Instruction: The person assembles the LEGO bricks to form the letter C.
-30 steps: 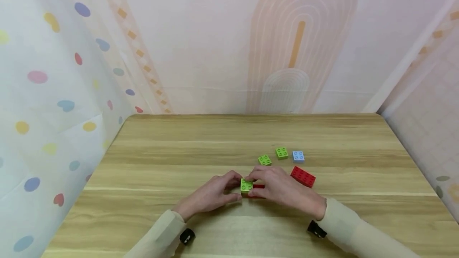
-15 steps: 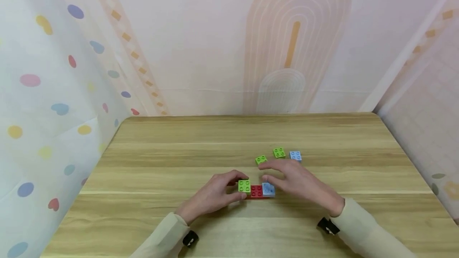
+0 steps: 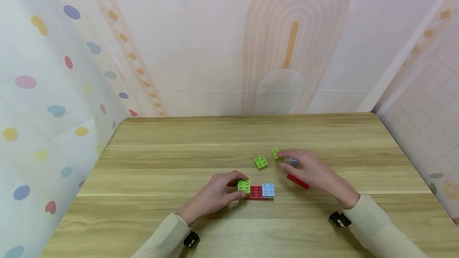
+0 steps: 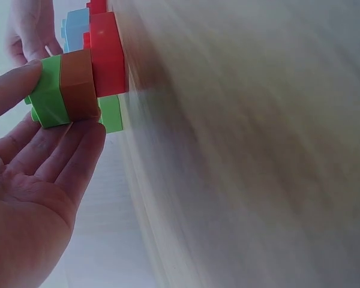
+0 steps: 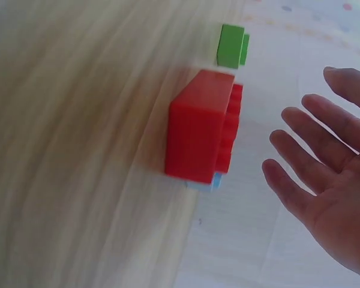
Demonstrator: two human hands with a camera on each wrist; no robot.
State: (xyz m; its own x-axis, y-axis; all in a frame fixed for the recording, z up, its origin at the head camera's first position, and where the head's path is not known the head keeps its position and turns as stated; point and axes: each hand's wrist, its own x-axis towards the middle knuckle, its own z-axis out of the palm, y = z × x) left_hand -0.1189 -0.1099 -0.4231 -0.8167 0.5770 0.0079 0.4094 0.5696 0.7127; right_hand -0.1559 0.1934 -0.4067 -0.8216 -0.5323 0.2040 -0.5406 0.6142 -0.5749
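My left hand (image 3: 211,195) pinches the left end of a small built piece between thumb and fingers. That end is a green brick (image 3: 244,186) on top of an orange-brown brick (image 4: 79,84). Both sit on a long red brick (image 3: 256,191), which bears a light blue brick (image 3: 267,190) at its right end. My right hand (image 3: 317,172) hovers with fingers spread above a loose red brick (image 5: 198,132), holding nothing. Just beyond its fingertips lies a loose green brick (image 3: 277,153), partly covered in the head view. A second light blue brick (image 3: 293,161) is mostly hidden behind that hand.
Another loose green brick (image 3: 261,163) lies on the wooden table (image 3: 179,138), beyond the built piece. A patterned cloth (image 3: 201,51) hangs along the table's back edge, and more cloth hangs at both sides.
My right hand has let go of the built piece, uncovering its light blue brick, and has moved right and away toward the loose bricks. My left hand keeps its hold.
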